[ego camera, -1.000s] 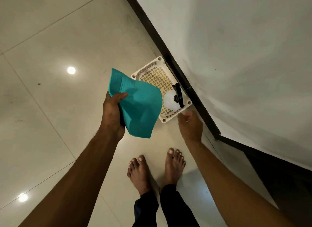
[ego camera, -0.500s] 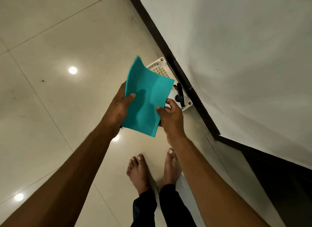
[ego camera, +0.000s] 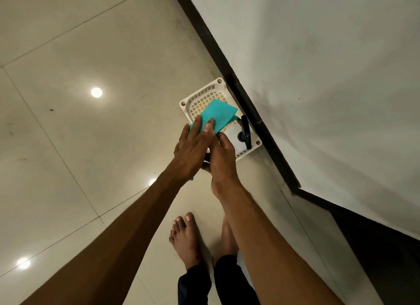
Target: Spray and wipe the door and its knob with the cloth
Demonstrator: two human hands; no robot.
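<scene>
Cloth [ego camera: 219,115] now folded smaller; left hand [ego camera: 193,145] flat on it, right hand [ego camera: 221,156] gripping beneath.

Single head view — steeply downward, close above floor [ego camera: 68,145] and hands

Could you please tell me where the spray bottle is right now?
In the head view, the spray bottle stands in the white basket on the floor, against the dark skirting, just right of both hands.
</scene>
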